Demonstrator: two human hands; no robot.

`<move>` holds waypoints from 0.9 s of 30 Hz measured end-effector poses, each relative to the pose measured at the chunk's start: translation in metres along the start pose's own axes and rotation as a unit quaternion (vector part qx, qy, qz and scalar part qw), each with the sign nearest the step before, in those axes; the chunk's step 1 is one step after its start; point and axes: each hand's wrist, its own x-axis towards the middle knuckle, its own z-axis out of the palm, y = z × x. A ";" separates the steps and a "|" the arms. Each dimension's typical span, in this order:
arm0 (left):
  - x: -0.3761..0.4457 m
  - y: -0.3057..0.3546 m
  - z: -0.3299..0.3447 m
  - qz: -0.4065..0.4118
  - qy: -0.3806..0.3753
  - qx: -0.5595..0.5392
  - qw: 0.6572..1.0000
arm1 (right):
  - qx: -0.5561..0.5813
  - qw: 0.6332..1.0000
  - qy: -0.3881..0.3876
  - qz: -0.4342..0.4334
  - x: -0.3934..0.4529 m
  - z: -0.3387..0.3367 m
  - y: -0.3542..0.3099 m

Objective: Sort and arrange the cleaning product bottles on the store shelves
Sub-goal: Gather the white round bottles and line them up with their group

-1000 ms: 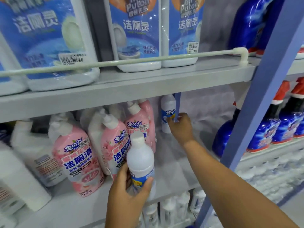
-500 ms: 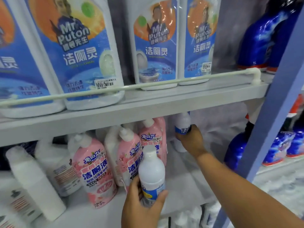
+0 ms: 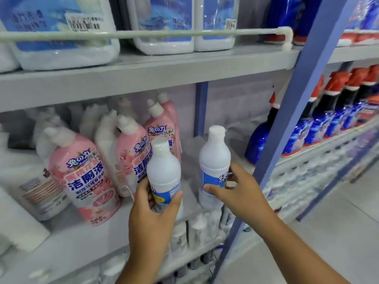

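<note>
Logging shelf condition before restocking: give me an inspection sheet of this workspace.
Surface: grey metal middle shelf, partly bare at the front.
Job's things: two white round bottles with blue labels, left one, right one; both upright.
Clutter: pink toilet-cleaner bottles leaning.
Grippers: left hand grips the left bottle; right hand holds the right bottle.
Cables: nothing seen.
Surroundings: large white jugs above; dark blue red-capped bottles at right.

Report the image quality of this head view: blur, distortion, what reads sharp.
Head view: wide-angle bending bows the blue upright; the white shelf bottles at left are smeared and washed out; the pink bottles' labels read sharpest; both hands, left and right, look soft-edged.
</note>
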 end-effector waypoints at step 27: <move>-0.232 0.070 -0.203 -0.106 0.374 0.075 0.918 | 0.177 0.880 -0.408 -0.167 -0.158 0.110 -0.105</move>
